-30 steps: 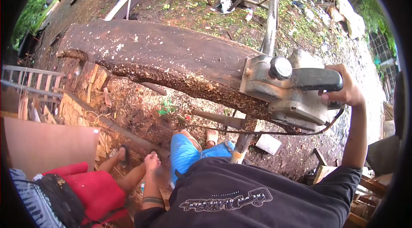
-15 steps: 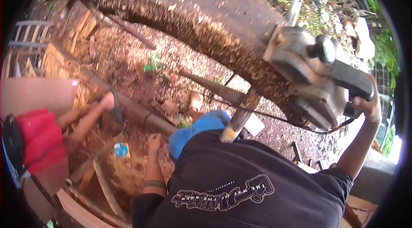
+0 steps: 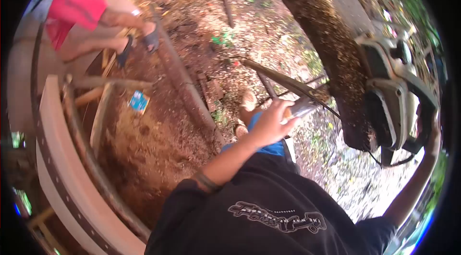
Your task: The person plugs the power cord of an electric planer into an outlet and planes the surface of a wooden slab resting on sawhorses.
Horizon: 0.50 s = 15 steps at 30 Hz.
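My right hand [image 3: 432, 136] is closed on the rear handle of an electric planer [image 3: 391, 96], at the right edge of view. The planer rests against the end of a thick wooden beam [image 3: 336, 39] covered in shavings. Fingers of my left hand [image 3: 273, 124] curl round the orange-marked near end of a grey post [image 3: 307, 105], in front of my waist. Part of the grip is hidden behind the fingers. From the planer, a dark cord [image 3: 374, 160] loops down near the beam's end.
Another person in red shorts [image 3: 79, 3] is at the upper left. A long pole [image 3: 185, 91] lies across the shaving-strewn ground. A pale curved board [image 3: 72, 159] and several timber pieces stand at the left. A blue packet [image 3: 138, 102] lies on the dirt.
My left hand has gone from hanging by my side to the post's end. The view has turned, so beam and planer appear further right. My right hand stays on the planer.
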Motion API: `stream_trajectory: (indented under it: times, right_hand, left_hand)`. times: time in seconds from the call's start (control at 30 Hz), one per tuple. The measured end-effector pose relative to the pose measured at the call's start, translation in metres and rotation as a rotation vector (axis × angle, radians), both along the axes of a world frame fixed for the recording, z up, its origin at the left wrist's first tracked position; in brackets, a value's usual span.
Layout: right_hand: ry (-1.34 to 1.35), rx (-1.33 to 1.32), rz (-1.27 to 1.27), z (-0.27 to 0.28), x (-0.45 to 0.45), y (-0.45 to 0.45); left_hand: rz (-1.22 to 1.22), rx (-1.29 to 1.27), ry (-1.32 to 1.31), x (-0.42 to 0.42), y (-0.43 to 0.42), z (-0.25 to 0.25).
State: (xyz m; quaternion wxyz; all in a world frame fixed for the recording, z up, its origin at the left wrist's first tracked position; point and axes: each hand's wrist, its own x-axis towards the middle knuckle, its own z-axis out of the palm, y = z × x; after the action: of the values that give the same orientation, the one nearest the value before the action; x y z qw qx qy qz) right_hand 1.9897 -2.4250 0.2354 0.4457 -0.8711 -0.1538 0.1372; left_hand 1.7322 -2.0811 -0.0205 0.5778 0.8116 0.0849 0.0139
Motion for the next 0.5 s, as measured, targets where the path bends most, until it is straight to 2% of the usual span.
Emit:
stream_trajectory:
  times: [0.07, 0.1, 0.2, 0.23, 0.3, 0.43, 0.5]
  right_hand:
    - [-0.032, -0.011, 0.001, -0.001, -0.002, 0.013]
    - [-0.049, -0.017, 0.001, -0.001, -0.003, 0.02]
    - [-0.079, -0.122, -0.088, 0.003, -0.009, 0.026]
    - [-0.084, -0.145, -0.129, 0.005, -0.014, 0.031]
    - [-0.081, -0.14, -0.101, 0.013, -0.034, 0.059]
    - [0.075, -0.133, 0.042, 0.024, -0.032, 0.071]
    - [0.06, -0.106, 0.005, 0.022, -0.033, 0.072]
  left_hand:
    - [0.126, 0.118, 0.116, -0.012, -0.014, 0.007]
    - [0.197, 0.093, 0.021, -0.016, -0.015, 0.002]
    - [0.284, 0.33, -0.347, -0.013, -0.018, -0.018]
    - [0.241, 0.199, -0.328, -0.011, -0.019, -0.031]
    - [0.276, 0.152, -0.359, -0.011, -0.021, -0.018]
    - [0.334, 0.154, -0.362, -0.011, -0.027, -0.022]
    - [0.339, 0.219, -0.328, -0.014, -0.03, -0.01]
